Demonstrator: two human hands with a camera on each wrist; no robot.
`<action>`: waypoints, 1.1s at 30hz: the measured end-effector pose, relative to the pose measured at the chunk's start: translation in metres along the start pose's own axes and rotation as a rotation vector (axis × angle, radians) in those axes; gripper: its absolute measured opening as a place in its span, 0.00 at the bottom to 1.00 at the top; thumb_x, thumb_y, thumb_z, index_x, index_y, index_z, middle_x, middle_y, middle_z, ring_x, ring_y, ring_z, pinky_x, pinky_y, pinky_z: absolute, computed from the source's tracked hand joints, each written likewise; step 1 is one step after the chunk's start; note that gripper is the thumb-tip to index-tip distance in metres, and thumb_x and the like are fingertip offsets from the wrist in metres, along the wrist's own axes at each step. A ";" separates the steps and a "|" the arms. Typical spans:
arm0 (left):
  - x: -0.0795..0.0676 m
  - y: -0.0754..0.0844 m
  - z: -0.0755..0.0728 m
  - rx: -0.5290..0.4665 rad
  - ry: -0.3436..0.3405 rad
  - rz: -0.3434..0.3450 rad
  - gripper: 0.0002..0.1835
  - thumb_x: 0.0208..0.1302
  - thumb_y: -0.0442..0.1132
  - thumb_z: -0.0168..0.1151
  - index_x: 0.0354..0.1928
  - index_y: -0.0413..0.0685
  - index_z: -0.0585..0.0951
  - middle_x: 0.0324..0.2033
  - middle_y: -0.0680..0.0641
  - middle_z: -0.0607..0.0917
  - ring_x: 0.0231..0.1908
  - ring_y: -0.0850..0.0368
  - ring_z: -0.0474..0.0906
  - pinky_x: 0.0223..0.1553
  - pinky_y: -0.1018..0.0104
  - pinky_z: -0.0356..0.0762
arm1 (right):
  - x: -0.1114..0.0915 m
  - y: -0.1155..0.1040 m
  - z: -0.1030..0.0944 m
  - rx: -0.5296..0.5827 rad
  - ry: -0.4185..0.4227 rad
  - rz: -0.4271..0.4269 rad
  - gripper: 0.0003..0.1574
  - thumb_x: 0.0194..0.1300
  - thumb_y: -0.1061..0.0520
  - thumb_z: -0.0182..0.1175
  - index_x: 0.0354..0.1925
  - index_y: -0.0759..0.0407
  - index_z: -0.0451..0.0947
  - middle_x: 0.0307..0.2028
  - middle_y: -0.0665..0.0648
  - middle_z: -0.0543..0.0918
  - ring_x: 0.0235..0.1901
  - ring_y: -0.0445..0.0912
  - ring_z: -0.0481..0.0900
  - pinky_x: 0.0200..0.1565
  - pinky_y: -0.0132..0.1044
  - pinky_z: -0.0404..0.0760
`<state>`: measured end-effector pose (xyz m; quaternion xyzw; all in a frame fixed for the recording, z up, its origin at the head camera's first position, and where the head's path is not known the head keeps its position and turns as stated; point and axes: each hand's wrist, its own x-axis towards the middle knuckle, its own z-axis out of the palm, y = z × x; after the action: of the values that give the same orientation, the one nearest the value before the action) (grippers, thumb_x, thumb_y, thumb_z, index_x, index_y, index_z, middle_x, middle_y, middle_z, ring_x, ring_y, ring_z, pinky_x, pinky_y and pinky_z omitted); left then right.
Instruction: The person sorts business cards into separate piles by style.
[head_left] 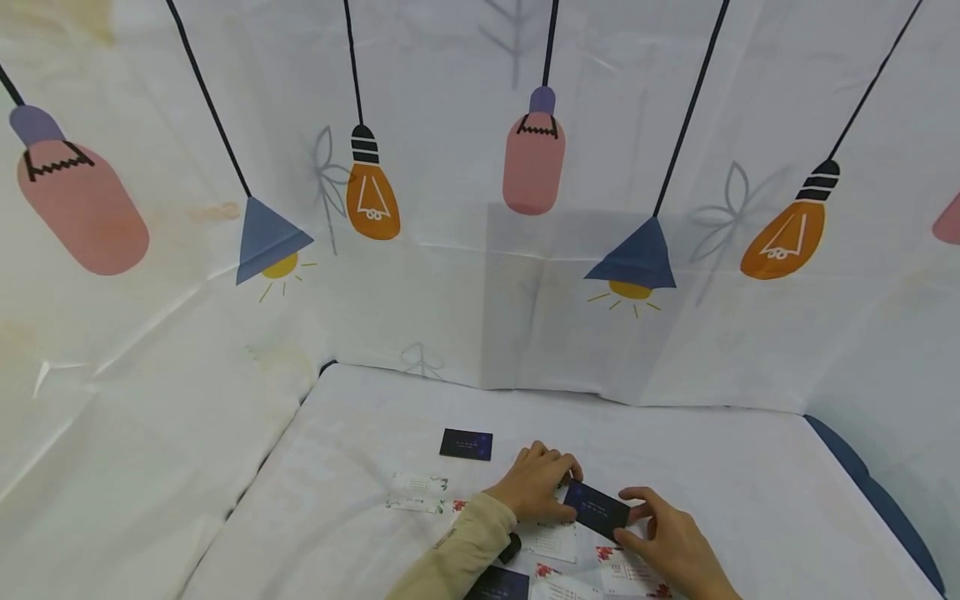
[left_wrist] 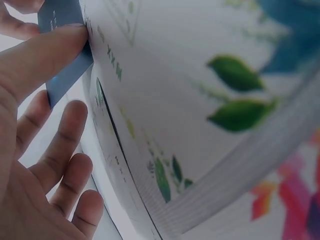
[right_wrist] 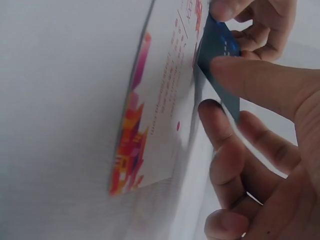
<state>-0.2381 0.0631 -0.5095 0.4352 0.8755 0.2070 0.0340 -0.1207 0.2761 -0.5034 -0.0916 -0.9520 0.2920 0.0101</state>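
Note:
A dark blue business card point(head_left: 597, 510) with small light print is held between the two hands, a little above other cards. At its left end, my left hand point(head_left: 534, 485) grips it with the thumb on its near side and the index finger at the far edge. The right hand point(head_left: 671, 540) holds the opposite end between thumb and fingers. In the left wrist view the left thumb point(left_wrist: 55, 52) presses on the card's face. Below the hands lie white cards with red flower-like prints point(head_left: 624, 573) and one with green print point(head_left: 553, 543).
Another dark card point(head_left: 467, 444) lies farther back, and one more point(head_left: 497, 584) sits near the left sleeve. White leaf-printed cards point(head_left: 417, 492) rest to the left. Behind the white table surface point(head_left: 360, 417) hangs a cloth point(head_left: 420, 292) printed with lamps.

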 end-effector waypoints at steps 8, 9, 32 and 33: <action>-0.001 0.001 0.003 0.000 0.027 0.018 0.26 0.53 0.53 0.78 0.53 0.65 0.79 0.30 0.66 0.76 0.40 0.67 0.65 0.47 0.69 0.62 | -0.001 0.002 0.001 0.032 0.031 -0.013 0.26 0.51 0.55 0.78 0.48 0.50 0.79 0.29 0.43 0.83 0.24 0.42 0.68 0.28 0.34 0.65; -0.001 0.001 0.003 0.003 0.031 0.021 0.26 0.53 0.53 0.79 0.53 0.65 0.79 0.29 0.67 0.76 0.39 0.67 0.65 0.46 0.70 0.62 | -0.001 0.002 0.002 0.033 0.033 -0.014 0.26 0.51 0.55 0.78 0.48 0.50 0.79 0.29 0.43 0.84 0.24 0.42 0.68 0.28 0.34 0.65; -0.001 -0.001 0.010 0.031 0.197 -0.042 0.15 0.60 0.54 0.73 0.50 0.69 0.85 0.23 0.71 0.77 0.33 0.68 0.69 0.39 0.71 0.64 | 0.001 0.005 0.006 0.057 0.108 -0.066 0.26 0.54 0.54 0.77 0.52 0.49 0.82 0.31 0.43 0.84 0.22 0.39 0.67 0.26 0.32 0.65; -0.001 -0.002 0.010 0.028 0.203 -0.048 0.15 0.60 0.54 0.73 0.50 0.70 0.85 0.23 0.71 0.77 0.33 0.68 0.69 0.39 0.71 0.64 | 0.002 0.005 0.005 0.063 0.117 -0.079 0.26 0.55 0.54 0.77 0.52 0.49 0.82 0.31 0.43 0.84 0.21 0.38 0.66 0.25 0.32 0.65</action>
<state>-0.2367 0.0649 -0.5191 0.3916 0.8874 0.2367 -0.0561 -0.1218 0.2774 -0.5107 -0.0706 -0.9430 0.3153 0.0800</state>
